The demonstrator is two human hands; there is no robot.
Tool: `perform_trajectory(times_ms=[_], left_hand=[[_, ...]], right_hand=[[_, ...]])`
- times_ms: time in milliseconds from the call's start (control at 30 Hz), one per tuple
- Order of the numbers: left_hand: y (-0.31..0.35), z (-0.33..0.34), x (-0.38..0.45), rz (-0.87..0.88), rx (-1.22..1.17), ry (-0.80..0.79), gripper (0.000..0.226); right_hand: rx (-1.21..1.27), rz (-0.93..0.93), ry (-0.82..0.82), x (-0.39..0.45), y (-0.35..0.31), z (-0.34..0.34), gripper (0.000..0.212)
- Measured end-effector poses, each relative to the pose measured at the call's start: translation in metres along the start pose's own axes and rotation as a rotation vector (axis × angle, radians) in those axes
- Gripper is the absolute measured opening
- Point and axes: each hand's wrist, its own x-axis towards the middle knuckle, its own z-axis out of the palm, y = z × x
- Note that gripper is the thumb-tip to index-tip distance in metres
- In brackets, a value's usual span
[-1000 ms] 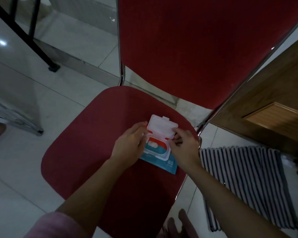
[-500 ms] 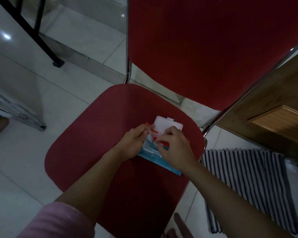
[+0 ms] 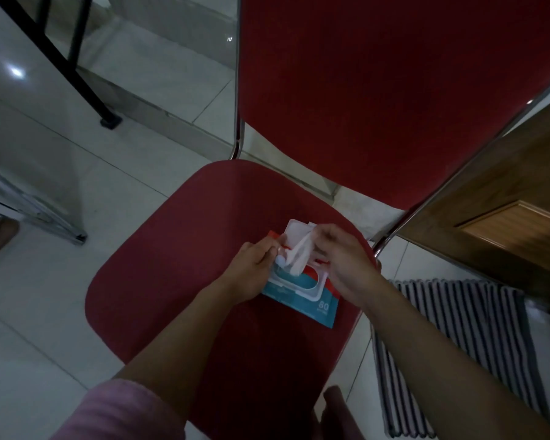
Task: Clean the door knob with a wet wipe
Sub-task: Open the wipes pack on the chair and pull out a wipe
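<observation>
A blue and red wet wipe pack (image 3: pixel 311 301) lies on the red chair seat (image 3: pixel 178 265), its white flip lid (image 3: pixel 294 231) standing open. My left hand (image 3: pixel 251 271) presses down on the pack's left side. My right hand (image 3: pixel 340 255) pinches a white wet wipe (image 3: pixel 299 254) that stretches up out of the pack's opening. The door knob is not in view.
The chair's red backrest (image 3: pixel 378 90) rises behind the seat. A wooden door (image 3: pixel 505 217) stands at the right, with a striped mat (image 3: pixel 458 338) on the tiled floor below it. A black metal frame leg (image 3: pixel 86 90) stands at the upper left.
My right hand went from the open lid down to the pack's opening, then lifted with a wipe pinched in it. My left hand stayed on the pack.
</observation>
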Motion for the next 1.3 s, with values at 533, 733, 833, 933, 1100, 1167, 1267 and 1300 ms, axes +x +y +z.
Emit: perform_trajectory(times_ms=[533,733,833,933,1100,1167,1267,1300], left_hand=[[0.019,0.023,-0.007,-0.172,0.252,0.125,0.034],[0.014,0.037,-0.017,-0.049,0.309,0.333,0.046],[0.014,0.038,-0.022,-0.050,0.159,0.417,0.054],[0.004,0.030,-0.033,-0.032,-0.068,0.359,0.039],[0.000,0.018,-0.036,-0.055,-0.316,0.281,0.027],[0.001,0.018,-0.033,-0.057,-0.259,0.309,0.025],[0.001,0.022,-0.031,-0.040,-0.152,0.370,0.040],[0.001,0.024,-0.031,-0.024,-0.130,0.386,0.042]], right_hand=[[-0.208,0.077,0.254,-0.008,0.010,-0.037,0.032],[-0.155,-0.034,0.114,-0.015,0.017,-0.037,0.051],[-0.256,-0.144,0.080,-0.025,0.022,-0.038,0.050],[-0.426,-0.195,-0.008,-0.035,0.035,-0.035,0.048],[-0.564,-0.214,-0.056,-0.046,0.053,-0.035,0.046],[-0.566,-0.202,-0.083,-0.048,0.057,-0.035,0.047],[-0.600,-0.216,-0.136,-0.049,0.059,-0.033,0.047],[-0.606,-0.227,-0.152,-0.048,0.059,-0.033,0.047]])
